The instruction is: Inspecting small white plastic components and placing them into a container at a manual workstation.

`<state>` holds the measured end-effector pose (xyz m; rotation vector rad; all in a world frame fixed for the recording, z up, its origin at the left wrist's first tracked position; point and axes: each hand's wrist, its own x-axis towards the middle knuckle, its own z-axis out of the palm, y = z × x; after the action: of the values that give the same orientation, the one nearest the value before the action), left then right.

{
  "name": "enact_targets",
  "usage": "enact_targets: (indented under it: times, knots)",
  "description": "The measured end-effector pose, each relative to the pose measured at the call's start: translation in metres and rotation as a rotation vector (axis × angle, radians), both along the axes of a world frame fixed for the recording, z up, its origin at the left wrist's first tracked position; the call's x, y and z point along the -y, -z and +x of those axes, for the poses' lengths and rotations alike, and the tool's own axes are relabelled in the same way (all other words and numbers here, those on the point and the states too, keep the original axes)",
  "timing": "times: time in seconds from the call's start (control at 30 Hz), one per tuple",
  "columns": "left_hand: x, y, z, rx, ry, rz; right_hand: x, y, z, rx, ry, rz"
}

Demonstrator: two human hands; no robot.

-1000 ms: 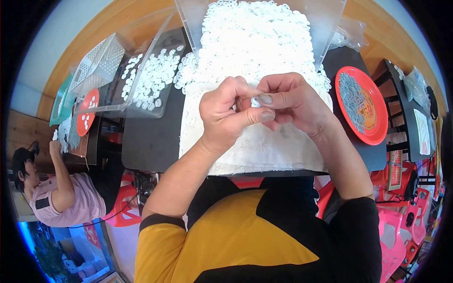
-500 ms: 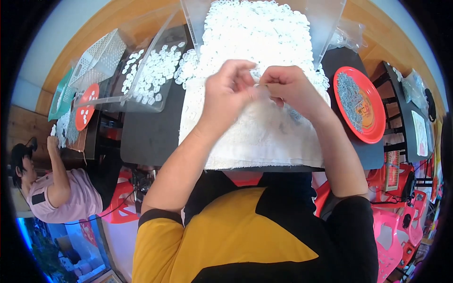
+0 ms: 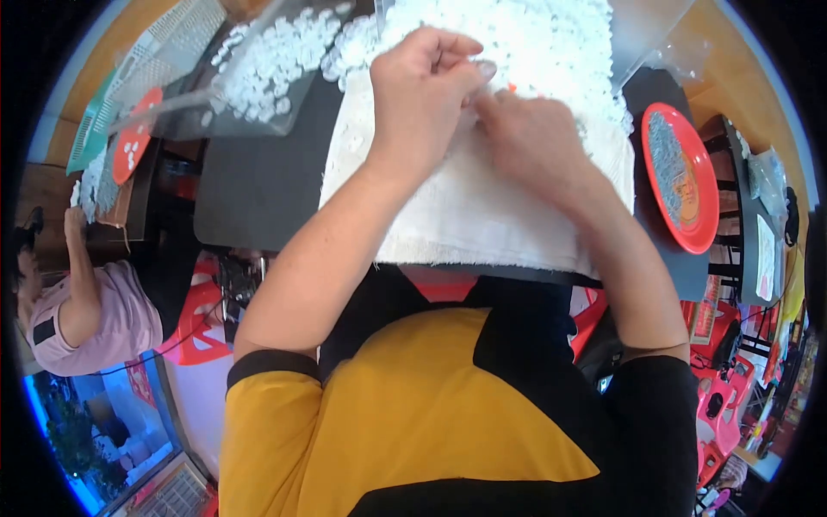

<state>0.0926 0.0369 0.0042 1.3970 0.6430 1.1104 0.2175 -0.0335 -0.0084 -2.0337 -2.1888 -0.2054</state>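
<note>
My left hand [image 3: 424, 99] is raised over the near edge of a heap of small white plastic pieces [image 3: 508, 39], its thumb and fingertips pinched together. Whatever it holds is too small to make out. Close beside it, my right hand [image 3: 536, 142] has its fingers curled in and its fingertips almost against the left thumb. Motion smears it, and its grip is hidden. Under both hands spreads a white cloth [image 3: 465, 228], on which the heap rests. A tiny orange-red spot shows just behind the right fingers.
At right stands a red oval plate [image 3: 708, 220] of thin grey metal pieces. A clear plastic bin [image 3: 185, 121] at left holds more white pieces on the dark table [image 3: 250, 202]. Farther left, a co-worker in a pink shirt [image 3: 103, 314] reaches toward an orange-red plate [image 3: 136, 142] and green basket [image 3: 90, 133].
The view has shifted, so the table sits higher in it. My right hand has turned knuckles-up and lowered toward the cloth; my left hand stays pinched beside it.
</note>
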Motion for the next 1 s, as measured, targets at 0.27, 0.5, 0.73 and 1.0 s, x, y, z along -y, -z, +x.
enact_targets:
  times: [0.27, 0.5, 0.73, 1.0]
  knots:
    - [-0.007, 0.007, 0.002, -0.011, -0.024, -0.025, -0.005, 0.004, 0.003, -0.017, -0.042, -0.010]
    - [-0.002, 0.007, 0.000, -0.011, 0.022, -0.065, -0.001, 0.000, 0.031, -0.148, -0.058, 0.127]
    - [-0.001, 0.011, 0.001, -0.054, 0.276, 0.251, 0.013, -0.038, 0.051, -1.319, -0.072, -0.237]
    - [0.001, 0.009, 0.003, -0.100, 0.172, 0.487, 0.015, -0.042, 0.056, -1.404, -0.064, -0.236]
